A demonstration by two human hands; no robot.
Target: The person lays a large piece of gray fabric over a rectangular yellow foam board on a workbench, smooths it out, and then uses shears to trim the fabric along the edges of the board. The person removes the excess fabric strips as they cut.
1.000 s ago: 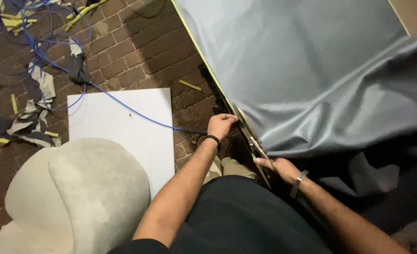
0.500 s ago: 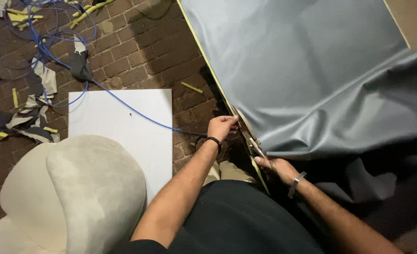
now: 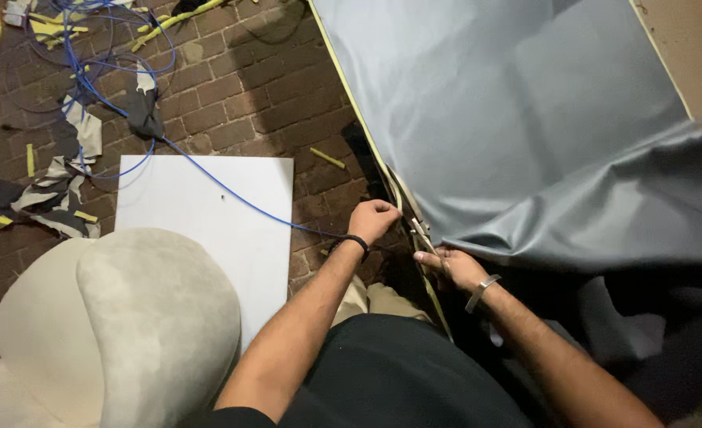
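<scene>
A large grey leatherette sheet (image 3: 525,119) lies stretched over a panel with a yellow foam edge (image 3: 367,135). Its lower part folds over in a loose flap. My left hand (image 3: 374,218), with a black band on the wrist, is closed in a fist at the panel's edge, gripping the rim there. My right hand (image 3: 450,265), wearing a metal bracelet, pinches the sheet's edge at the fold. A small metallic piece (image 3: 420,230) shows between the two hands; I cannot tell what it is. A blue hose (image 3: 232,194) runs up to my left wrist.
A white board (image 3: 200,206) lies on the brick floor (image 3: 271,87) to the left. A beige padded cushion (image 3: 113,317) sits at the lower left. Fabric and yellow foam scraps (image 3: 57,190) and coils of blue hose litter the far left.
My right hand has crept slightly up and left, closer to my left hand. The left fist stays at the panel's edge.
</scene>
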